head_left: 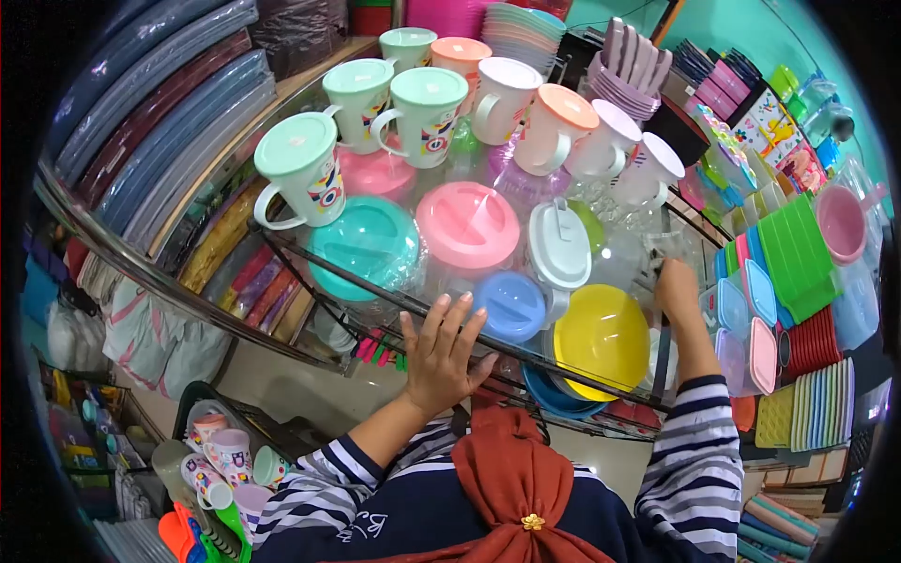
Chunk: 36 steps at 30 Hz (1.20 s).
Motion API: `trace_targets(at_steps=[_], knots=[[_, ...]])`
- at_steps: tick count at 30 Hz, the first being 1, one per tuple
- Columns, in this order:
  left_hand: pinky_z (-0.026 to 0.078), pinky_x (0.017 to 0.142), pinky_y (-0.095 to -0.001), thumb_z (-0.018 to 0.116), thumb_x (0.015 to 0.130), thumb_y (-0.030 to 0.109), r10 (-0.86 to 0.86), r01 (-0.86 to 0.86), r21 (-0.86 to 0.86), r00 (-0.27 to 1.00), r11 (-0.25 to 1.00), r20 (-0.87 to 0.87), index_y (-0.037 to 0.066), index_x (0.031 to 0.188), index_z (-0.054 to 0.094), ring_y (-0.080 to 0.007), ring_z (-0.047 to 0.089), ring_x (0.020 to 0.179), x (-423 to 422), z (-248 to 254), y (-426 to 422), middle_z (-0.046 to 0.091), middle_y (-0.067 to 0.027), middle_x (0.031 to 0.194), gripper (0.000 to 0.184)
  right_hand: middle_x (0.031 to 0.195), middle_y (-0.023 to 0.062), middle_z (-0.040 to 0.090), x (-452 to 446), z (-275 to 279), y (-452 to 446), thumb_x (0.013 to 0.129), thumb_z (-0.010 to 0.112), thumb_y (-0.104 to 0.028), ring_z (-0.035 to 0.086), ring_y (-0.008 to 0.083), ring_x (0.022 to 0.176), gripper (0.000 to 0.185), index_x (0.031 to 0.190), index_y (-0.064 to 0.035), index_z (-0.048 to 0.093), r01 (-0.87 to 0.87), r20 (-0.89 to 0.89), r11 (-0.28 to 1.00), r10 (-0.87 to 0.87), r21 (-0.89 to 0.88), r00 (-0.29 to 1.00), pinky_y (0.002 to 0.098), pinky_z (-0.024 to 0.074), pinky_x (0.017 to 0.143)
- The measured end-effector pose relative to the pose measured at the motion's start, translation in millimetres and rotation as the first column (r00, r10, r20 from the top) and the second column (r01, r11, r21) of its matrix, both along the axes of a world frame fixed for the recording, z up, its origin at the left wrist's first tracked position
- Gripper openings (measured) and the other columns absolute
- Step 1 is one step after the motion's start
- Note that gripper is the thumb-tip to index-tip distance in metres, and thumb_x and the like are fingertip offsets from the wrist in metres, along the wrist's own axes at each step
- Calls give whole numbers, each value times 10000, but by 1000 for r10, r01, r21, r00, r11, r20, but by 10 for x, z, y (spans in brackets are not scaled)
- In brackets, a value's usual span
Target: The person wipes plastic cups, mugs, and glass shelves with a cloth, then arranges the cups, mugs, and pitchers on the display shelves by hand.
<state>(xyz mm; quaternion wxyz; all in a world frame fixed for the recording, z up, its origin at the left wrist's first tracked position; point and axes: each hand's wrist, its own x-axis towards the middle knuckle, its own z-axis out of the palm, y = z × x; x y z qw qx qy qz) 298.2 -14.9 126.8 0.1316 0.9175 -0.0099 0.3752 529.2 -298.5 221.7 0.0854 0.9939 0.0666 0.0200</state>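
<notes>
My left hand (441, 358) lies with its fingers spread on the front rail of a black wire rack (375, 293). Just beyond it are a blue round lid (510, 306), a pink-lidded container (467, 225) and a teal-lidded container (364, 248). At the rack's right side, my right hand (676, 289) has curled fingers near clear, greyish plastic; what they hold is hidden. A yellow bowl (601, 340) and a pale jug with a flip lid (560, 246) sit between the hands. Behind them stand several lidded mugs (429, 117) with green, orange and white lids.
Stacked green baskets (798, 246) and lidded food boxes (755, 352) crowd the right side. Folded plastic-wrapped cloths (160, 103) fill a metal-railed shelf at left. A bin of patterned cups (228, 452) stands low on the left.
</notes>
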Motion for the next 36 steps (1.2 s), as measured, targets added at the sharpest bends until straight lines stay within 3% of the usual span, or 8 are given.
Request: trace_targets(at_steps=[3, 7, 16, 18, 22, 29, 33, 36], knots=[[14, 1083, -532, 567, 810, 405, -10, 10, -3, 1000, 1000, -4, 117, 1240, 479, -286, 309, 1287, 2, -12, -2, 435, -78, 1320, 526, 1026, 217, 577, -213, 176, 339, 742, 529, -59, 568, 371, 891, 264, 992, -31, 609, -14, -126, 995, 26, 94, 992, 430, 488, 748], [25, 1079, -541, 590, 798, 396, -19, 19, 13, 1000, 1000, 6, 111, 1257, 453, -315, 311, 1283, 10, -26, 2, 430, -92, 1322, 558, 1034, 178, 570, -778, -107, 639, 764, 531, -85, 551, 387, 900, 311, 1067, -24, 565, -476, 182, 878, 461, 49, 868, 418, 499, 745], [17, 1080, -548, 557, 827, 421, -17, 17, 9, 1000, 1000, 6, 115, 1247, 477, -305, 323, 1280, 6, -25, -15, 441, -93, 1318, 526, 898, 204, 637, 591, -270, -254, 754, 504, -84, 624, 367, 827, 179, 857, -22, 636, -88, 98, 996, 84, 31, 992, 448, 502, 733], [20, 1080, -547, 557, 829, 414, -14, 14, 7, 1000, 1000, -11, 113, 1242, 479, -307, 323, 1280, -1, -16, -14, 440, -96, 1320, 517, 886, 221, 639, 921, -435, -489, 758, 499, -86, 627, 374, 829, 170, 801, -24, 651, -88, 337, 990, 46, 108, 940, 472, 498, 739], [22, 1081, -546, 557, 830, 408, -10, 11, 16, 1000, 1000, -13, 112, 1240, 480, -308, 326, 1277, -3, -19, -17, 443, -96, 1317, 512, 852, 220, 640, 1023, -449, -452, 761, 503, -99, 627, 387, 792, 168, 779, -19, 651, 85, 296, 977, -142, 198, 945, 479, 500, 738], [34, 1083, -535, 550, 850, 400, -23, 22, 17, 1000, 1000, 8, 76, 1238, 457, -331, 297, 1286, 17, -26, -31, 431, -121, 1321, 514, 915, 203, 634, -107, -85, 34, 755, 510, -82, 616, 388, 819, 216, 917, -21, 638, -201, 48, 965, 196, 166, 979, 472, 490, 762], [34, 1082, -535, 555, 842, 370, -28, 28, 13, 1000, 1000, 0, 72, 1247, 450, -336, 294, 1288, 10, -19, -28, 424, -125, 1329, 513, 1076, 165, 571, -1077, -72, 156, 736, 522, -17, 495, 381, 1075, 315, 1043, -41, 591, -505, 221, 826, 460, 250, 860, 432, 425, 910], [36, 1082, -534, 555, 836, 361, -37, 37, 30, 999, 999, -4, 69, 1251, 446, -339, 292, 1291, 8, -7, -15, 424, -128, 1330, 519, 1068, 143, 569, -1550, 19, 64, 706, 536, 12, 490, 386, 1080, 348, 1046, -40, 591, -523, 214, 767, 477, 372, 852, 424, 427, 911]])
